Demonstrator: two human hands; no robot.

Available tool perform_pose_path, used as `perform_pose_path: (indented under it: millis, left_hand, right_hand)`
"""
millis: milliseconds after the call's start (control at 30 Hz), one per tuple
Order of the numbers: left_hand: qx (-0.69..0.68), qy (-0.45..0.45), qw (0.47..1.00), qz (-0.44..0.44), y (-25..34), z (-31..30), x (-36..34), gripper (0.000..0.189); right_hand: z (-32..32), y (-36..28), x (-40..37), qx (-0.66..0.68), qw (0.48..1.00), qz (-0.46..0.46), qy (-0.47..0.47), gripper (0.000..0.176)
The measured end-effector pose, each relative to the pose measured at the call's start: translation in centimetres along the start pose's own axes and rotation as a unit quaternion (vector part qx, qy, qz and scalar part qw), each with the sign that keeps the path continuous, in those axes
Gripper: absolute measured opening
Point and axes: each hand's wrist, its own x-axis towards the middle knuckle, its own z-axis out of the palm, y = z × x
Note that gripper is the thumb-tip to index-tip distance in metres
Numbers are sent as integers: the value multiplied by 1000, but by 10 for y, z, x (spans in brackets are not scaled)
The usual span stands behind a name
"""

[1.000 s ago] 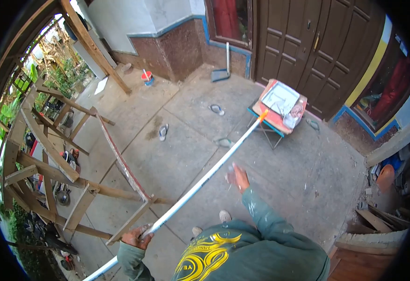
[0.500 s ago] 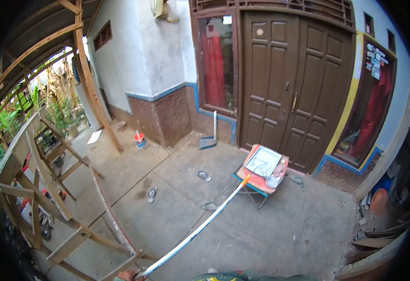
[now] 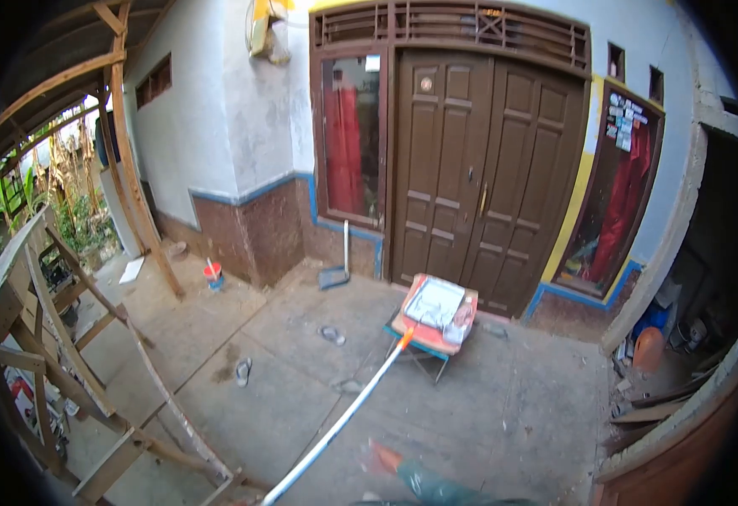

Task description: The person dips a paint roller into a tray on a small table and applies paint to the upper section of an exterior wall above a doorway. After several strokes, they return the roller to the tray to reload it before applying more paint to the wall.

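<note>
A long white pole (image 3: 332,436) with an orange end (image 3: 407,335) slants up from the bottom edge to a low folding stool (image 3: 461,338). On the stool lies a white tray (image 3: 434,303) with dark marks, beside a clear plastic container or bag (image 3: 454,334). The pole's near end runs out of the frame. Neither of my hands can be made out. At the bottom, a blurred dark green trouser leg (image 3: 436,487) ends in what looks like a bare foot (image 3: 388,458).
A wooden frame (image 3: 91,371) stands on the left. Loose sandals (image 3: 243,371) lie on the concrete floor. A long-handled dustpan (image 3: 333,277) and a small red-and-blue bucket (image 3: 213,274) are near the wall. Brown double doors (image 3: 483,194) stand behind the stool; planks (image 3: 664,413) lie at right.
The view has shifted, so the scene sits further left. The hand at the pole's lower end has left the frame. The green-clad leg and blurred foot now reach further into view.
</note>
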Motion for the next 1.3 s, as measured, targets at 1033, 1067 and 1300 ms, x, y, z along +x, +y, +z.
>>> perform_pose_path:
  millis: [1033,1067,1300]
  left_hand:
    - [10,-61,985,-163,49,-104,-167,40]
    - [1,-60,983,-175,43,-102,-177,40]
    - [-91,33,986,-139,-16,-56,-273,28]
  right_hand:
    - [176,-95,-16,253,910,-286,160,27]
    - [179,-89,-20,242,919,-276,147,27]
    - [210,-54,-51,195,930,-279,139,27]
